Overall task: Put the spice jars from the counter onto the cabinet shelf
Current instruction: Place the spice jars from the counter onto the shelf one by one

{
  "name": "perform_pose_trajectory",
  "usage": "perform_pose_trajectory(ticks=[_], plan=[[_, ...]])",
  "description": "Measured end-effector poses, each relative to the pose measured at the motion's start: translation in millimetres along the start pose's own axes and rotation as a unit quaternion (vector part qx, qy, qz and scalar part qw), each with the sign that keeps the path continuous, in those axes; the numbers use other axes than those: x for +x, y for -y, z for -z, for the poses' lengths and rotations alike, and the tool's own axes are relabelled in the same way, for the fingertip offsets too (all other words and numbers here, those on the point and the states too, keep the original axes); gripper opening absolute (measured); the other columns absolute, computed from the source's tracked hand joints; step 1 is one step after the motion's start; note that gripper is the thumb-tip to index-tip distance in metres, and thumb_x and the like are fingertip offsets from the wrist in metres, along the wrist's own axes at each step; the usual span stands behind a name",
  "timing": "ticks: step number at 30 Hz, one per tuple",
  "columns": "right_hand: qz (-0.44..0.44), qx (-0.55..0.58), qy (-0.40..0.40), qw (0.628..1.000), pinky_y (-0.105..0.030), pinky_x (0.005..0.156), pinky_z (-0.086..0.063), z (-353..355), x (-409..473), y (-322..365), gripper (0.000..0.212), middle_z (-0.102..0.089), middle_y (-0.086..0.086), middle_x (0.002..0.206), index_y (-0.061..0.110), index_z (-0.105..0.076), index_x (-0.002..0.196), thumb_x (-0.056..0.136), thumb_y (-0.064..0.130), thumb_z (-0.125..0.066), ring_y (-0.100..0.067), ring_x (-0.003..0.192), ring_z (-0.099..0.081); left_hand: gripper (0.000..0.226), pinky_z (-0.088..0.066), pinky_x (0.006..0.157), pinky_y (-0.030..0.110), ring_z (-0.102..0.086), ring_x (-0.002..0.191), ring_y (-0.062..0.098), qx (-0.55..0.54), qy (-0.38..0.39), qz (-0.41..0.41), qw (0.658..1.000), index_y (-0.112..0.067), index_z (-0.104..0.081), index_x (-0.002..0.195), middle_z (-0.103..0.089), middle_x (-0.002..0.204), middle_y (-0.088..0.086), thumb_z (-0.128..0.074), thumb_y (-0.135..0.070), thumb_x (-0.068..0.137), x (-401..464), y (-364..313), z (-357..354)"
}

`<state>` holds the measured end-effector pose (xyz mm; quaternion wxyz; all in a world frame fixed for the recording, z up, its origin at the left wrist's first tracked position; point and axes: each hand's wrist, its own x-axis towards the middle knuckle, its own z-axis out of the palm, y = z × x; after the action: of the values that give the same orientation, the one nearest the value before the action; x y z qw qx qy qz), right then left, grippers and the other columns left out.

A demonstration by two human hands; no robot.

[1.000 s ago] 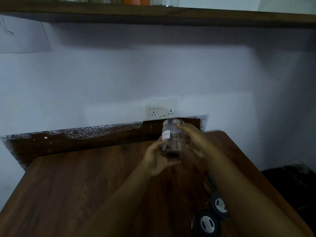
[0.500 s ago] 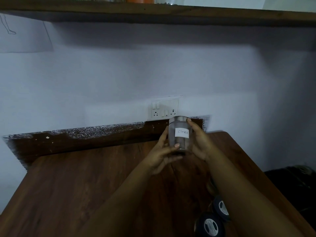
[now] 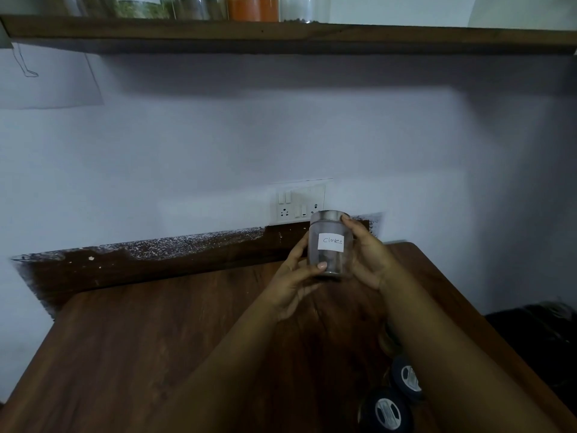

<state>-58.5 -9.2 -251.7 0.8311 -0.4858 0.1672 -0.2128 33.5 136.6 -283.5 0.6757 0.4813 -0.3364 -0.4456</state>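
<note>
A clear glass jar (image 3: 330,245) with a metal lid and a white label reading "Cloves" is held upright above the wooden counter (image 3: 156,339), label facing me. My left hand (image 3: 293,281) grips its left side and bottom; my right hand (image 3: 367,256) wraps its right side with a finger on the lid. The wooden shelf (image 3: 281,35) runs across the top, carrying several jars: a green-filled jar (image 3: 142,6), an orange-filled jar (image 3: 253,7) and a clear jar (image 3: 304,7). Two black-lidded jars (image 3: 387,412) stand on the counter at the lower right, partly behind my right arm.
A white socket and switch plate (image 3: 299,203) is on the wall just behind the held jar. A sheet of paper (image 3: 46,79) hangs on the wall at the upper left. A dark object (image 3: 537,339) lies off the counter's right edge.
The jar has been turned so its label faces me and raised slightly to the right. My view has tilted up, showing more of the shelf jars.
</note>
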Motion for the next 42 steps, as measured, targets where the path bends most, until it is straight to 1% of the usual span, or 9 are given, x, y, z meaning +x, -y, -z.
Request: perform_pose_trajectory(ticks=[9,12,15,21,25,30,33,38,42], plan=[[-0.031,-0.021,-0.024,0.999,-0.046,0.09,-0.052,-8.1,-11.0,-3.8,0.059,-0.063,-0.018,0.123,0.013,-0.057,0.133,0.092,0.055,-0.051,-0.033,0.107,-0.063,0.082,-0.053,0.087,0.031,-0.067,0.098,0.016,0.032,-0.038,-0.039,0.998,-0.026,-0.036,0.147,-0.067,0.103,0.007,-0.068,0.004,0.078,-5.1,-3.0,-6.6],[-0.041,-0.018,-0.02,0.999,-0.048,0.096,-0.047,-9.1,-17.0,-0.2,0.057,-0.068,-0.014,0.116,0.014,-0.065,0.123,0.095,0.057,-0.039,-0.031,0.104,-0.065,0.085,-0.053,0.094,0.042,-0.065,0.103,0.024,0.017,-0.054,-0.041,0.998,-0.028,-0.038,0.145,-0.065,0.108,0.013,-0.07,-0.007,0.069,-4.4,-4.8,-11.0],[-0.054,-0.011,-0.017,0.998,-0.045,0.089,-0.053,-6.8,-23.3,8.8,0.057,-0.065,-0.018,0.122,0.01,-0.059,0.13,0.098,0.053,-0.039,-0.033,0.105,-0.064,0.084,-0.047,0.1,0.058,-0.063,0.107,0.031,-0.001,-0.067,-0.038,0.997,-0.029,-0.036,0.145,-0.063,0.113,0.014,-0.069,-0.01,0.071,-1.5,-6.3,-20.2],[-0.081,-0.023,-0.062,0.995,-0.05,0.101,-0.046,7.7,-35.7,35.4,0.057,-0.066,-0.019,0.121,0.01,-0.063,0.122,0.096,0.056,-0.043,-0.035,0.108,-0.063,0.069,-0.052,0.09,0.035,-0.066,0.1,0.023,0.063,-0.097,-0.047,0.992,-0.027,-0.037,0.144,-0.063,0.109,0.017,-0.065,-0.004,0.085,9.7,-6.2,-59.1],[-0.067,-0.02,-0.081,0.994,-0.053,0.105,-0.043,21.2,-46.0,62.1,0.054,-0.067,-0.018,0.12,0.011,-0.063,0.122,0.095,0.055,-0.045,-0.036,0.115,-0.061,0.066,-0.05,0.098,0.038,-0.064,0.105,0.024,0.066,-0.088,-0.062,0.992,-0.026,-0.036,0.145,-0.063,0.112,0.012,-0.06,-0.002,0.088,18.4,-14.3,-92.0],[-0.007,-0.041,-0.076,0.996,-0.052,0.099,-0.048,32.5,-63.0,109.9,0.044,-0.069,-0.016,0.112,0.013,-0.062,0.116,0.095,0.05,-0.05,-0.034,0.104,-0.066,0.076,-0.049,0.1,0.039,-0.062,0.112,0.021,0.135,-0.079,-0.091,0.984,-0.038,-0.034,0.146,-0.06,0.123,0.01,-0.071,-0.023,0.08,29.6,-41.6,-125.3],[0.047,-0.079,-0.066,0.994,-0.051,0.099,-0.048,32.5,-68.1,139.0,0.05,-0.065,-0.018,0.12,0.014,-0.057,0.127,0.093,0.051,-0.053,-0.036,0.111,-0.063,0.079,-0.047,0.101,0.038,-0.056,0.117,0.018,0.212,-0.103,-0.136,0.962,-0.042,-0.033,0.145,-0.054,0.132,0.002,-0.073,-0.036,0.078,36.3,-65.1,-145.5],[0.161,-0.136,-0.024,0.977,-0.037,0.09,-0.053,16.6,-82.2,193.9,0.048,-0.063,-0.012,0.121,0.019,-0.048,0.133,0.098,0.052,-0.04,-0.027,0.11,-0.062,0.072,-0.044,0.084,0.02,-0.05,0.117,0.013,0.286,-0.139,-0.237,0.918,-0.039,-0.031,0.147,-0.046,0.136,-0.005,-0.07,-0.028,0.087,43.8,-115.3,-178.7],[0.291,-0.238,-0.054,0.925,-0.033,0.081,-0.056,-2.1,-85.7,234.2,0.052,-0.062,-0.004,0.122,0.022,-0.043,0.135,0.097,0.057,-0.036,-0.019,0.106,-0.063,0.077,-0.049,0.092,0.023,-0.055,0.118,0.012,0.281,-0.141,-0.316,0.895,-0.033,-0.033,0.148,-0.052,0.134,-0.004,-0.074,-0.023,0.084,51.5,-157.6,-203.2]])
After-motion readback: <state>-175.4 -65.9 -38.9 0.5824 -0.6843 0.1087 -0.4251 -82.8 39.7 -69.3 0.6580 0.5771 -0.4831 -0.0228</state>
